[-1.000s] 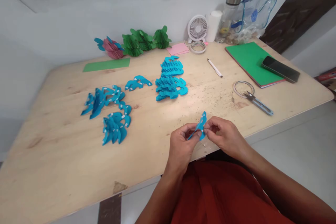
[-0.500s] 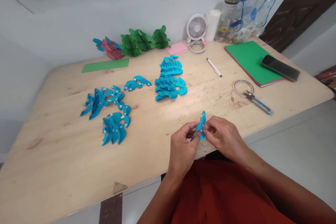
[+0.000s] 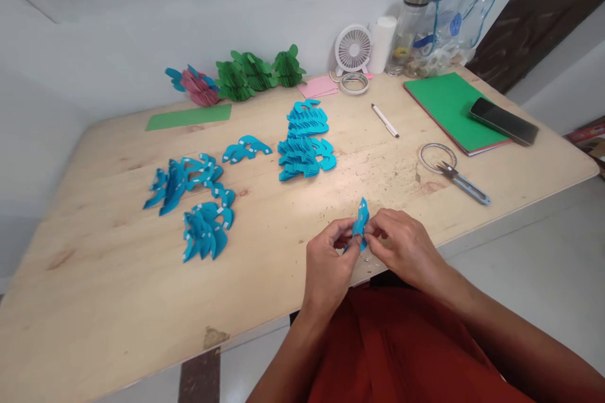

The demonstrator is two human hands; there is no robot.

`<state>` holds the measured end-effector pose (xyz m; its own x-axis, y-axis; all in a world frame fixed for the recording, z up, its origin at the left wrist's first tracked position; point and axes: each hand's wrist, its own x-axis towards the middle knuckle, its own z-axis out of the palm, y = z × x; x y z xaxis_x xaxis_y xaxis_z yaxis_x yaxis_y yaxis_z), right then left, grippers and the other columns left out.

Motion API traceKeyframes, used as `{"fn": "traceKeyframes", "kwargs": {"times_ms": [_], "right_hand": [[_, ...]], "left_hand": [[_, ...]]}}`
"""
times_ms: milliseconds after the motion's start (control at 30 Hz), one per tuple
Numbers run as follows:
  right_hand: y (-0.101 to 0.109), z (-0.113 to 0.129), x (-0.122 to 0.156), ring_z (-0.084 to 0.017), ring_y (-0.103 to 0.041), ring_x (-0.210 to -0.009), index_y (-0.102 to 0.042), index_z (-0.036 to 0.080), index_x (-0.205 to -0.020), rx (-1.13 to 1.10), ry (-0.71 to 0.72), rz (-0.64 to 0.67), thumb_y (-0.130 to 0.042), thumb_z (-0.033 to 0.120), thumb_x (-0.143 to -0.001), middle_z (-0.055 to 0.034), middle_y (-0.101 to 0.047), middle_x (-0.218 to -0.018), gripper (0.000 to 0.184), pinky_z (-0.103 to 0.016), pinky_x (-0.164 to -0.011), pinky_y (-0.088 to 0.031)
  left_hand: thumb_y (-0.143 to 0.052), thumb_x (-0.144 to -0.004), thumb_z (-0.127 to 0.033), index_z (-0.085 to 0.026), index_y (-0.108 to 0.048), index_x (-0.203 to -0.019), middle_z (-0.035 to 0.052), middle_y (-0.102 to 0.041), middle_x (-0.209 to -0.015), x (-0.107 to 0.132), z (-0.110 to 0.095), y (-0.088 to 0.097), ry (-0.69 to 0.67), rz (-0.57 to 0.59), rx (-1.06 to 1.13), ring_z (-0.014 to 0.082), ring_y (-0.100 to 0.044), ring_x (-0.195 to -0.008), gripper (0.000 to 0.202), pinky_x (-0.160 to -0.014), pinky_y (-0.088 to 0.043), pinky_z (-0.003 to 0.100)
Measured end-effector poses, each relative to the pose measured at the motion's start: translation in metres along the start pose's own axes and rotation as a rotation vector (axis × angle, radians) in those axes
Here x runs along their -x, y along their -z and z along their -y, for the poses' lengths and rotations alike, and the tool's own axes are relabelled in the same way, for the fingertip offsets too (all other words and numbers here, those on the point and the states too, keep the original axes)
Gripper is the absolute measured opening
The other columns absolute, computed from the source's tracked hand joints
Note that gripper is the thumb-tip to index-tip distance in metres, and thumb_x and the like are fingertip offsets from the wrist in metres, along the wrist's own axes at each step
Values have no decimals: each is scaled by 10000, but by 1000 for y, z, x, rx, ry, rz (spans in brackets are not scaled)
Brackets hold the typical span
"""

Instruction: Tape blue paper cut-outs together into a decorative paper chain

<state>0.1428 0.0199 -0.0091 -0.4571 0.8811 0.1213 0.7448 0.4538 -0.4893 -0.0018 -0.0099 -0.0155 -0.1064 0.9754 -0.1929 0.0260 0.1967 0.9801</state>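
Near the front edge of the wooden table (image 3: 118, 302), both my hands pinch one small blue paper cut-out (image 3: 362, 220). My left hand (image 3: 328, 261) grips its lower part, and my right hand (image 3: 401, 245) pinches it at the middle with closed fingertips. The piece stands almost upright between them. A stack of blue cut-outs (image 3: 305, 141) lies further back at the centre. More blue pieces with white tabs (image 3: 205, 230) and a fanned group (image 3: 182, 179) lie to the left.
Snips (image 3: 463, 181) and a tape ring (image 3: 435, 156) lie to the right, a pen (image 3: 385, 121) behind them. A green folder (image 3: 449, 107) carries a phone (image 3: 503, 121). Along the wall stand a small fan (image 3: 353, 50), a bottle (image 3: 409, 28), a clear bag (image 3: 456, 25) and green paper shapes (image 3: 255, 72).
The blue piece has turned from slanted to nearly upright between my fingers, and both hands have drawn slightly closer together. Everything else on the table lies unchanged.
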Motion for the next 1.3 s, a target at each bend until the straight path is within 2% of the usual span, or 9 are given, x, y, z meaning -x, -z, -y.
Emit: {"fn": "traceKeyframes", "kwargs": {"times_ms": [233, 467, 733, 900, 1000, 1133, 1233, 1300], "right_hand": [[-1, 0, 1, -170, -543, -672, -560, 190, -737, -15, 0, -3, -491, 159, -839, -38, -617, -704, 127, -290, -642, -386], [1, 1, 0, -164, -534, -655, -553, 191, -725, -42, -13, -11, -487, 168, -837, -35, -606, -693, 132, -287, -628, -389], [1, 2, 0, -162, -543, -672, -554, 192, -740, -73, -15, -1, -477, 183, -850, -35, -609, -709, 135, -290, -642, -411], [6, 1, 1, -156, -553, -699, -542, 197, -767, -234, -78, -8, -483, 193, -851, -30, -617, -758, 102, -288, -667, -429], [8, -1, 3, -144, -545, -679, -556, 199, -800, -329, -187, -38, -505, 231, -855, -18, -610, -757, 81, -273, -650, -432], [2, -2, 5, -130, -528, -630, -579, 196, -814, -486, -267, 45, -554, 281, -838, 1, -603, -713, 92, -245, -581, -417], [-4, -1, 6, -118, -498, -582, -553, 195, -727, -551, -285, 60, -550, 252, -824, 16, -569, -646, 113, -233, -543, -393], [-6, 0, 5, -117, -491, -575, -541, 196, -703, -570, -305, 51, -540, 226, -811, 20, -555, -629, 112, -234, -545, -391]], "left_hand": [[-607, -716, -110, -167, -708, -895, 47, -747, -852, 1, 4, -1, -6, -30, 15, 192, -688, -785, 213, -752, -521, 302], [-588, -762, -128, -174, -710, -895, 40, -746, -875, 1, 3, -2, -24, -14, 57, 180, -684, -807, 187, -760, -511, 276], [-642, -729, -150, -182, -715, -842, 29, -744, -828, 2, 2, -2, 16, -24, 87, 181, -678, -775, 138, -744, -513, 284], [-652, -716, -160, -173, -715, -845, 24, -733, -809, 1, 4, -2, 42, -89, 106, 169, -664, -746, 145, -717, -514, 273], [-668, -693, -164, -177, -715, -887, 10, -720, -774, 0, 5, -2, 61, -137, 124, 152, -650, -706, 200, -676, -507, 251], [-658, -698, -158, -182, -703, -916, 14, -726, -804, 0, 5, -4, 44, -115, 128, 153, -657, -729, 224, -700, -508, 252], [-642, -715, -151, -186, -693, -932, 23, -729, -836, 2, 5, -6, 5, -118, 37, 166, -666, -757, 226, -731, -509, 269], [-627, -734, -161, -195, -693, -927, 19, -723, -816, 2, 4, -6, -41, -158, -75, 171, -660, -744, 207, -726, -503, 277]]}}
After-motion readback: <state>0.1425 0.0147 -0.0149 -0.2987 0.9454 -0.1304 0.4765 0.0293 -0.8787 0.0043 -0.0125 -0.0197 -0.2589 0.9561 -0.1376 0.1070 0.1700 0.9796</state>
